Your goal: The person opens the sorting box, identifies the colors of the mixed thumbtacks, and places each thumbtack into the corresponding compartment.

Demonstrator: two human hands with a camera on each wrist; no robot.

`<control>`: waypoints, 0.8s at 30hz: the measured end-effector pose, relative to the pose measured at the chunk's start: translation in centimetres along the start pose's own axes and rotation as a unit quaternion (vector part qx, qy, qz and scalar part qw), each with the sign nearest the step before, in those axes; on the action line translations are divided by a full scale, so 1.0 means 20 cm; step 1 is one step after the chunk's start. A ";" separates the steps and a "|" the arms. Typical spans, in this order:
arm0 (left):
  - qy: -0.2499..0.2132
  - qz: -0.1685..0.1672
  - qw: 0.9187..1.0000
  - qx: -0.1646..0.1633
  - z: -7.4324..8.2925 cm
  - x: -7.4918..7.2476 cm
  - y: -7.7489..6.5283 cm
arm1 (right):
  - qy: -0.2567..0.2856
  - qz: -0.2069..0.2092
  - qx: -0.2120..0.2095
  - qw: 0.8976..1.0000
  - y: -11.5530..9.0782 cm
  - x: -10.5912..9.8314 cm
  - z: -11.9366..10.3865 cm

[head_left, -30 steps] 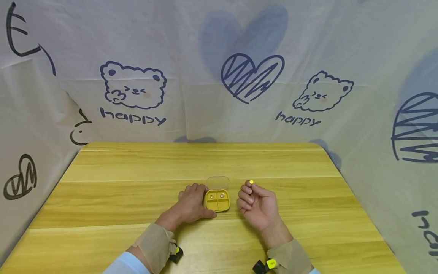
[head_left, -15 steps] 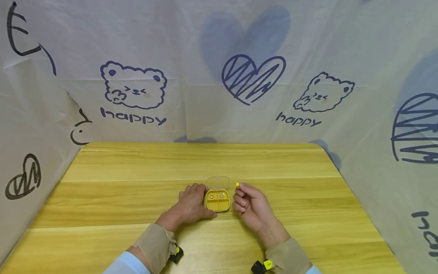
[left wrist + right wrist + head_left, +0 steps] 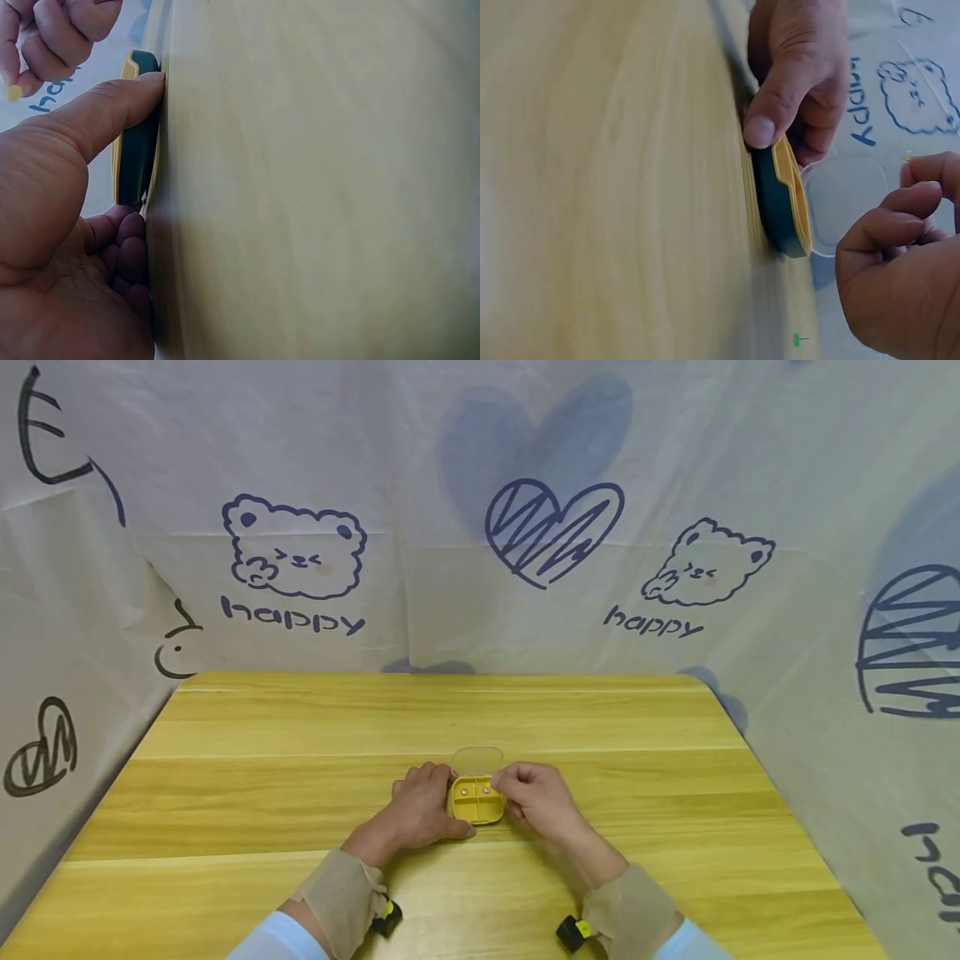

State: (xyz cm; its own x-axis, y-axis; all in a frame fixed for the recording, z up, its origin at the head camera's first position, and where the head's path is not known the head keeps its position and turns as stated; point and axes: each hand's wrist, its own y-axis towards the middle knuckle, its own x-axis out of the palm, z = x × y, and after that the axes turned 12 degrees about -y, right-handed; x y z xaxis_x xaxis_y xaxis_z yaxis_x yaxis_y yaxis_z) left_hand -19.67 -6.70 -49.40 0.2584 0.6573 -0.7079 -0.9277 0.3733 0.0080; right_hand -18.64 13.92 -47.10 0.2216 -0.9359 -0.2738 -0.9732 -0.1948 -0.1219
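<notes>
A small pill box point(image 3: 467, 811), yellow inside and dark green outside, lies on the table with its clear lid point(image 3: 477, 760) tipped back. Of its four-part interior, the two far compartments each hold a tiny round thing. My left hand point(image 3: 420, 807) grips the box from the left, thumb point(image 3: 124, 105) along the near side and fingers behind. My right hand point(image 3: 542, 800) is over the box's right far corner, pinching a small round yellow piece point(image 3: 14, 93) between thumb and forefinger. In the head view the fingers hide that piece; what kind it is, I cannot tell.
The wood-grain table point(image 3: 300, 718) spreads around the box. White cloth point(image 3: 435, 585) printed with bears and hearts hangs behind it and at the sides. A tiny green thing with a thin spike point(image 3: 798, 340) shows in the right wrist view.
My right hand has moved left to the pill box with the yellow piece and turned its palm downward. The left hand and the box have stayed put.
</notes>
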 end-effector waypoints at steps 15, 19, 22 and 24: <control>0.007 -0.004 1.000 -0.003 0.00 -0.01 0.00 | -0.375 -0.024 -0.150 0.915 0.03 0.08 -0.07; 0.010 -0.006 1.000 -0.003 0.00 -0.01 0.00 | -0.416 -0.027 -0.154 0.896 0.04 0.10 -0.07; 0.012 -0.007 1.000 -0.002 -0.01 0.00 0.00 | -0.434 -0.029 -0.155 0.887 0.04 0.11 -0.06; 0.011 -0.007 1.000 -0.001 -0.01 0.00 0.00 | -0.444 -0.032 -0.161 0.881 0.05 0.11 -0.06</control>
State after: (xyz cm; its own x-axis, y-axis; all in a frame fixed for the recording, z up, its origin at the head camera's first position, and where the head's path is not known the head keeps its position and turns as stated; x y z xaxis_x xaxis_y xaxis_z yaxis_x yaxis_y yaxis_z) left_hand -19.78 -6.81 -49.46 0.2649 0.6376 -0.7234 -0.9248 0.3804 -0.0034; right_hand -19.16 11.25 -46.75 0.0972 -0.3491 -0.9320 -0.8927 -0.4447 0.0735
